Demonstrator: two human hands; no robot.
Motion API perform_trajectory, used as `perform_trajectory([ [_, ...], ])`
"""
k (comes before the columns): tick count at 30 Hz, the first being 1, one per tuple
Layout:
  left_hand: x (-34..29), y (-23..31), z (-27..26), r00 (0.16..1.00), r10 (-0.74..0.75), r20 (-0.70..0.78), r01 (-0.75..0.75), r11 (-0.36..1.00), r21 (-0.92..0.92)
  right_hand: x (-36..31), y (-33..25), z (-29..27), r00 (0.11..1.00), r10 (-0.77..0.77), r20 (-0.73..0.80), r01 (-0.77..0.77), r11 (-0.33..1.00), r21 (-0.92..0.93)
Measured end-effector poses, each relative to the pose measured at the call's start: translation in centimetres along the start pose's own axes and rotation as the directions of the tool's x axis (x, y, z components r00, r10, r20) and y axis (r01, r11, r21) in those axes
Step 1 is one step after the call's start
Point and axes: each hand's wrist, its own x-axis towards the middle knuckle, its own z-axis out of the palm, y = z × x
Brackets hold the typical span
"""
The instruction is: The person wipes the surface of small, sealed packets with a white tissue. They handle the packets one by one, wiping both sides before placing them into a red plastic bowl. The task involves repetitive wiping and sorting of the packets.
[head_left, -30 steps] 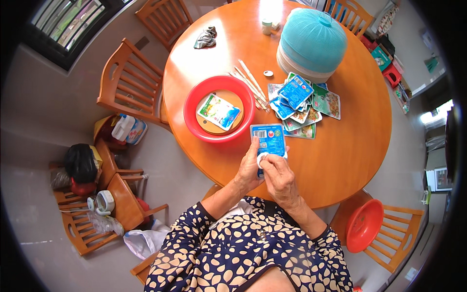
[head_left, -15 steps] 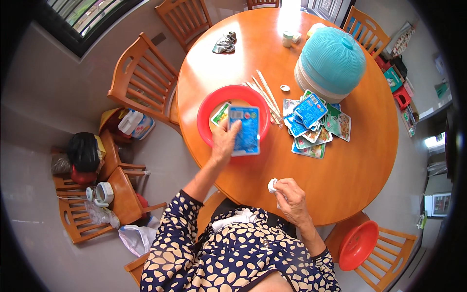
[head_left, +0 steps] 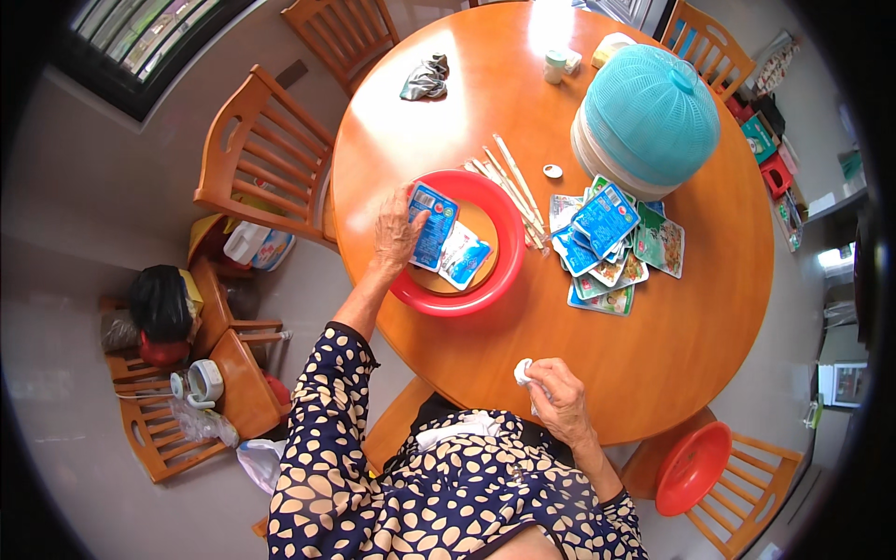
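Observation:
My left hand (head_left: 399,231) is closed on the edge of a blue food packet (head_left: 435,222), at the left inside of a red basin (head_left: 509,229). Beside that packet, a white-and-blue packet (head_left: 465,256) lies in the basin on its tan bottom. My right hand (head_left: 560,399) pinches a crumpled white cloth or tissue (head_left: 524,371) over the table's near edge. To the right of the basin a loose pile of blue and green packets (head_left: 607,219) overlaps on the round wooden table (head_left: 504,364).
Several pale sticks (head_left: 513,177) and a small white lid (head_left: 553,172) lie between basin and pile. A turquoise dome cover (head_left: 653,107) stands behind the pile, a jar (head_left: 554,67) to its left. A dark crumpled bag (head_left: 427,78) lies far left. Chairs (head_left: 271,154) surround the table.
My left hand has carried the blue packet left and down into the basin. A white-and-blue packet now shows there. The right hand stays nearly still with the white cloth or tissue.

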Motion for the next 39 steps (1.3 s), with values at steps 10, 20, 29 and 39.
perform_trajectory([
  [10, 0.1, 1.4, 0.8, 0.987, 0.163, 0.001, -0.158, 0.95, 0.271, 0.4, 1.6, -0.3, 0.998, 0.055, -0.02, -0.054, 0.998, 0.027],
  [20, 2.1, 14.4, 7.4, 0.951, 0.301, 0.075, -0.284, 0.942, -0.177, 0.4, 4.6, -1.6, 0.979, 0.105, -0.175, -0.104, 0.994, 0.014],
  [29, 3.4, 20.5, 15.2, 0.916, 0.138, 0.376, -0.11, 0.989, -0.095, -1.2, 5.9, -2.5, 0.953, 0.171, -0.249, -0.164, 0.985, 0.046],
  [39, 1.1, 20.0, 13.0, 0.768, 0.037, 0.64, 0.394, 0.761, -0.516, -1.9, 6.9, -2.7, 0.947, 0.157, -0.279, -0.153, 0.988, 0.038],
])
